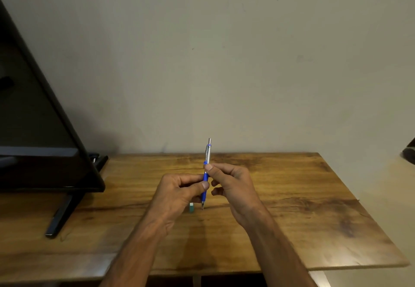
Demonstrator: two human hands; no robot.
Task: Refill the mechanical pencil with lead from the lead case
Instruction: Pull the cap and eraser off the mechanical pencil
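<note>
While the pencil (208,153) stands upright above the bench (292,196), tip down, the left hand (179,193) grips its blue sleeve (205,177) and the right hand (233,185) pinches it higher up, fingers (208,167) clamped. Judged an opening step: the cap (209,140) must come off next; a small green case (191,207) lies beneath

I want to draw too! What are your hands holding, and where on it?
Both hands hold the mechanical pencil: the left hand pinches its blue lower part, the right hand just above, where blue meets silver.
</note>
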